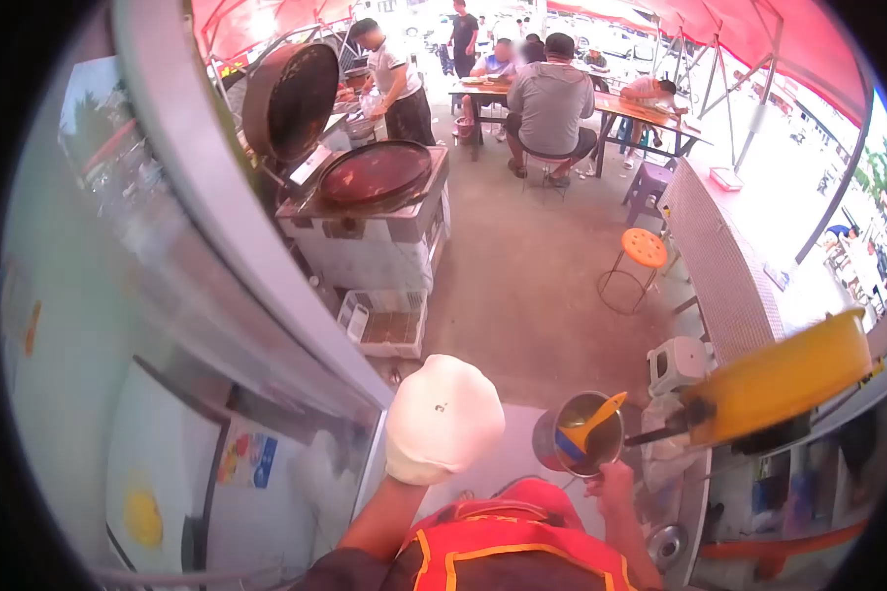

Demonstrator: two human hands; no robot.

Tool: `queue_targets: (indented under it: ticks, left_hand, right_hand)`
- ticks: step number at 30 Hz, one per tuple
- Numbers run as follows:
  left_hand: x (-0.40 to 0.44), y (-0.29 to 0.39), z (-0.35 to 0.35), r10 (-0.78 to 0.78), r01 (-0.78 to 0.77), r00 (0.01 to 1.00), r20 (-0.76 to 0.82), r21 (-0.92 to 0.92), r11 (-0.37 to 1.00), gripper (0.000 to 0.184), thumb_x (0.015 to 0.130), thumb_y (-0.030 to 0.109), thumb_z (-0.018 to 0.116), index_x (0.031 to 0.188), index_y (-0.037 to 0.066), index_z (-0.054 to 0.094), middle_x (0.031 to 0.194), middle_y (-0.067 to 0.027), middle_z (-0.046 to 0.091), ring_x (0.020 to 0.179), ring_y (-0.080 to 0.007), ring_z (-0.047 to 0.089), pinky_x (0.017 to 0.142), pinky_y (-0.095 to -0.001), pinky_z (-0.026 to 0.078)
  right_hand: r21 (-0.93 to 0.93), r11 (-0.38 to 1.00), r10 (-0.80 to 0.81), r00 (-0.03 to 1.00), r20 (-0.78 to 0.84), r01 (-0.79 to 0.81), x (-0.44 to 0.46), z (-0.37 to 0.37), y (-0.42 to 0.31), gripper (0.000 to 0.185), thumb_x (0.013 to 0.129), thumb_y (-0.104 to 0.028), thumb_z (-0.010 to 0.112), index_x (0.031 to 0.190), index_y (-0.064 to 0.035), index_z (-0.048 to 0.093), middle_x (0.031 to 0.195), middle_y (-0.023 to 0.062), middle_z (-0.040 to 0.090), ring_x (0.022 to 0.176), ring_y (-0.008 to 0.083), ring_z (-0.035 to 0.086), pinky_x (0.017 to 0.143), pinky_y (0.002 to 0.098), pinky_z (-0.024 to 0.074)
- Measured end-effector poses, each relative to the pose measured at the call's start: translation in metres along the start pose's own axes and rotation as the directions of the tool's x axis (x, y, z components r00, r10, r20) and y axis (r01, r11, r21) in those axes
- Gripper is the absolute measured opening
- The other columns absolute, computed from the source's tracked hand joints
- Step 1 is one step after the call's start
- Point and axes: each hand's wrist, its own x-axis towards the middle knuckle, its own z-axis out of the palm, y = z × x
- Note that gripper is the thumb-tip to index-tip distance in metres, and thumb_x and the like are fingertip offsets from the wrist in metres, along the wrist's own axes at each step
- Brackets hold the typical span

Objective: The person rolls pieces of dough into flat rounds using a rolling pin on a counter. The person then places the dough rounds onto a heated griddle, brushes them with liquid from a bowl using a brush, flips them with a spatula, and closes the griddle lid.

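A pale round of dough [443, 414] drapes over my left hand [411, 485], held up in front of me. The dough hides the fingers, and only the wrist end shows below it. My right hand [613, 483] is closed at the near rim of a metal pot [547, 438], close to my body on the right. Inside the pot rests a utensil with an orange handle and a blue part [601, 412]; its lower end is hard to make out. The red apron [503, 527] I wear shows between both arms.
Ahead on the left stands a round griddle [376, 173] with its lid [296, 103] raised, above a white crate [414, 340]. A door frame [266, 266] runs along my left. To the right are a yellow round object [788, 379] and an orange stool [643, 248]. People sit at tables [641, 110] further off.
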Motion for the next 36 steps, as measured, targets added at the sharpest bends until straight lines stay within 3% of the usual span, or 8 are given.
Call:
queue_targets:
  ticks: [1,3,5,7,12,17,23,36]
  left_hand:
    - [0.027,-0.046,0.013,0.020,-0.017,1.000,0.005,-0.274,0.962,0.005,0.080,0.009,0.060,0.078,0.008,0.065,0.076,-0.0113,0.065,0.073,-0.0272,0.065,0.065,-0.0321,0.054]
    - [0.076,-0.128,0.039,0.049,-0.024,0.999,0.013,-0.741,0.671,0.006,0.082,0.008,0.059,0.084,0.009,0.064,0.082,-0.0111,0.064,0.079,-0.0250,0.064,0.068,-0.0314,0.053]
    - [0.126,-0.169,0.056,0.088,-0.130,0.991,-0.103,-0.551,0.824,0.007,0.081,0.007,0.059,0.086,0.010,0.063,0.085,-0.0098,0.064,0.082,-0.0232,0.063,0.069,-0.0314,0.051]
    - [0.182,-0.200,0.061,0.040,-0.106,0.988,-0.146,-0.478,0.872,0.007,0.081,0.008,0.059,0.086,0.010,0.063,0.085,-0.0096,0.063,0.082,-0.0228,0.063,0.069,-0.0313,0.051]
    - [0.315,-0.267,0.053,-0.169,0.037,0.968,-0.185,-0.564,0.825,0.007,0.082,0.008,0.058,0.087,0.009,0.062,0.086,-0.0090,0.063,0.083,-0.0220,0.062,0.070,-0.0308,0.051]
    - [0.409,-0.347,0.039,-0.324,0.099,0.902,-0.287,-0.593,0.799,0.007,0.084,0.009,0.057,0.089,0.008,0.061,0.087,-0.0084,0.063,0.083,-0.0211,0.062,0.070,-0.0304,0.051]
    - [0.504,-0.485,0.042,-0.427,0.106,0.796,-0.429,-0.596,0.796,0.008,0.085,0.009,0.055,0.090,0.008,0.060,0.088,-0.0077,0.062,0.083,-0.0201,0.062,0.071,-0.0299,0.051]
    - [0.693,-0.659,0.056,-0.562,0.249,0.356,-0.747,-0.504,0.827,0.010,0.088,0.011,0.053,0.094,0.006,0.059,0.089,-0.0061,0.061,0.084,-0.0179,0.061,0.072,-0.0289,0.051]
  right_hand:
    - [0.000,1.000,-0.006,0.999,-0.042,0.006,0.025,0.017,-0.013,0.021,0.083,-0.008,0.047,0.096,0.0052,0.057,0.067,0.0164,0.061,0.043,0.0184,0.056,0.038,0.0333,0.0515]
    - [-0.004,1.000,-0.009,0.991,-0.130,0.009,0.070,0.044,-0.035,0.021,0.083,-0.007,0.047,0.096,0.0049,0.057,0.067,0.0163,0.061,0.043,0.0180,0.056,0.038,0.0331,0.0514]
    - [-0.013,0.997,-0.077,0.990,-0.120,0.076,0.131,0.060,-0.044,0.021,0.083,-0.007,0.045,0.096,0.0047,0.057,0.067,0.0162,0.062,0.043,0.0181,0.057,0.038,0.0327,0.0514]
    - [-0.020,0.994,-0.113,0.985,-0.132,0.111,0.193,0.080,-0.060,0.022,0.084,-0.006,0.044,0.097,0.0048,0.057,0.067,0.0162,0.062,0.042,0.0186,0.057,0.038,0.0324,0.0517]
    - [-0.181,0.979,-0.119,0.982,-0.148,0.091,0.348,0.164,-0.130,0.023,0.082,-0.007,0.045,0.096,0.0051,0.059,0.065,0.0141,0.060,0.043,0.0181,0.056,0.036,0.0328,0.0500]
    - [-0.327,0.930,-0.149,0.985,0.083,0.168,0.513,0.277,-0.217,0.020,0.083,-0.007,0.045,0.088,0.0049,0.060,0.064,0.0124,0.061,0.043,0.0175,0.055,0.037,0.0316,0.0468]
    - [-0.288,0.938,-0.105,0.951,0.291,0.192,0.733,0.483,-0.278,0.020,0.084,-0.007,0.046,0.093,0.0057,0.059,0.068,0.0133,0.061,0.044,0.0162,0.056,0.039,0.0318,0.0494]
    - [-0.475,0.813,0.086,0.737,0.670,0.337,1.098,0.879,-0.324,0.021,0.082,-0.006,0.045,0.085,0.0083,0.059,0.067,0.0130,0.060,0.048,0.0184,0.057,0.042,0.0320,0.0532]
